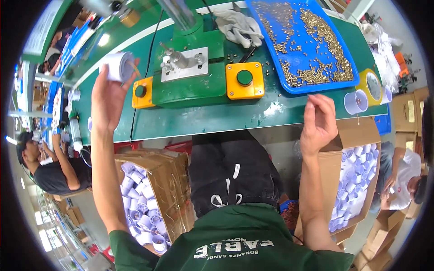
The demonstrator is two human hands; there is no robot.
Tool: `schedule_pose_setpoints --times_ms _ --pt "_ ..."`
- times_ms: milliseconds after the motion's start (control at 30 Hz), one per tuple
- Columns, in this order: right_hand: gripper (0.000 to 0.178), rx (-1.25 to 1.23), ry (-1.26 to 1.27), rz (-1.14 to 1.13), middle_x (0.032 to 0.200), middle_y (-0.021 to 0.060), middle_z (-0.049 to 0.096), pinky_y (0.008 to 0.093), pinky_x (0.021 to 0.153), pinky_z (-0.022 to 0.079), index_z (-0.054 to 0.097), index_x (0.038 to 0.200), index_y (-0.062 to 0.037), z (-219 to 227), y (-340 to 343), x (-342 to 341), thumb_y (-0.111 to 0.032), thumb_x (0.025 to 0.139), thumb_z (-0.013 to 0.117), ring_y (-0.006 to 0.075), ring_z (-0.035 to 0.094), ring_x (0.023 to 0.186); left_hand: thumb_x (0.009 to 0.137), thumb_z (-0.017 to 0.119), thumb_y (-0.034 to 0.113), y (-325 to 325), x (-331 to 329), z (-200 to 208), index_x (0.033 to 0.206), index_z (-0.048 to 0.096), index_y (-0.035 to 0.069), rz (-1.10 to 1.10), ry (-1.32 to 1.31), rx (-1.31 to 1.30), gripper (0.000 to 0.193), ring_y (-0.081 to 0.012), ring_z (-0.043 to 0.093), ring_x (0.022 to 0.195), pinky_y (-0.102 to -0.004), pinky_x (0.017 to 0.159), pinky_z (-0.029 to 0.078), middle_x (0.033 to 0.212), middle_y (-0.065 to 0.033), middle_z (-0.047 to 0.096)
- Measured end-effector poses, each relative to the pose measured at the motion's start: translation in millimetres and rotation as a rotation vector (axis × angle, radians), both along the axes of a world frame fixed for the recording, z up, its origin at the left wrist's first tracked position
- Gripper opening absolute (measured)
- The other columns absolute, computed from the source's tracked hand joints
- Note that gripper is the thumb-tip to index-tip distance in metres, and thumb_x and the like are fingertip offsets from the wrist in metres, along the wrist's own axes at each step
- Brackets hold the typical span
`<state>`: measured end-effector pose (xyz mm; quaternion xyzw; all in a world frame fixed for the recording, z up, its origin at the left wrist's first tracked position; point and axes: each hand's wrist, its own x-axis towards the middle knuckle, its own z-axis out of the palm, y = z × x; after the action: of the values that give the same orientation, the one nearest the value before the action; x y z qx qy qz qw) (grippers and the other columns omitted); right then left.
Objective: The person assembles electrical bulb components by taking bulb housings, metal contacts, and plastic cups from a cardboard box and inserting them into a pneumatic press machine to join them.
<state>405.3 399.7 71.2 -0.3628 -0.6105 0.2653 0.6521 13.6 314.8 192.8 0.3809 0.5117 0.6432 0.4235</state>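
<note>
Raised over the left side of the bench, my left hand (pixel 108 97) grips a white plastic cup-shaped part (pixel 118 67). A thin, short strand sticks out beside that part's open end. My right hand (pixel 319 119) hovers at the bench's front edge, just below the blue tray (pixel 289 88), its fingers curled together. Whatever those fingertips may pinch is too small to make out. Small brass-coloured metal pieces (pixel 312 74) lie scattered and heaped in the tray. Between my hands stands a green press (pixel 194 92) with a metal fixture (pixel 180 59) bolted on its base plate.
Yellow boxes with green buttons, one left (pixel 143 92) and one right (pixel 244 86), flank the press. A white glove (pixel 238 27), a yellow tape roll (pixel 370 86) and a white cup part (pixel 355 102) lie on the bench. Cartons of white parts (pixel 174 198) (pixel 327 180) stand below; people sit at both sides.
</note>
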Motion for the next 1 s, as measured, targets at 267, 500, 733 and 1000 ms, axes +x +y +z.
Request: schedule_pose_setpoints --times_ms 267,500,733,1000 --pt "0.018 0.068 -0.059 -0.087 0.089 0.009 0.064 0.0237 0.06 0.046 0.069 0.095 0.0028 0.2 12.8 -9.3 0.01 0.079 0.066 0.0117 0.056 0.068 0.103 0.043 0.043 58.6 21.8 -6.8 0.135 0.048 0.005 -0.212 -0.096 0.077 0.05 -0.0346 0.047 0.132 -0.0457 0.108 0.038 0.136 -0.0104 0.054" --pt "0.021 0.087 -0.087 -0.101 0.087 0.0088 0.066 0.0234 0.057 0.046 0.071 0.094 0.0002 -3.8 14.8 -15.1 0.009 0.075 0.068 0.0123 0.058 0.066 0.101 0.042 0.051 62.9 32.7 -5.7 0.137 0.047 0.006 -0.087 -0.004 0.004 0.058 -0.0316 0.047 0.132 -0.0364 0.099 0.047 0.137 -0.0127 0.053" --pt "0.02 0.08 -0.093 -0.104 0.087 0.0088 0.066 0.0234 0.056 0.046 0.07 0.093 0.0003 -5.1 12.7 -11.7 0.008 0.075 0.068 0.0121 0.057 0.066 0.098 0.051 0.048 76.4 32.4 -1.2 0.137 0.043 0.006 0.218 -0.03 0.128 0.057 -0.0304 0.047 0.132 -0.0419 0.112 0.038 0.138 -0.0146 0.05" --pt "0.019 0.079 -0.133 -0.119 0.087 0.0084 0.066 0.0234 0.056 0.046 0.07 0.092 -0.0007 -4.3 11.4 -12.5 0.007 0.075 0.068 0.0122 0.057 0.065 0.1 0.052 0.042 68.8 27.4 -15.3 0.133 0.047 0.001 0.274 0.28 0.139 0.053 -0.0265 0.051 0.124 -0.0412 0.111 0.038 0.135 -0.0159 0.053"
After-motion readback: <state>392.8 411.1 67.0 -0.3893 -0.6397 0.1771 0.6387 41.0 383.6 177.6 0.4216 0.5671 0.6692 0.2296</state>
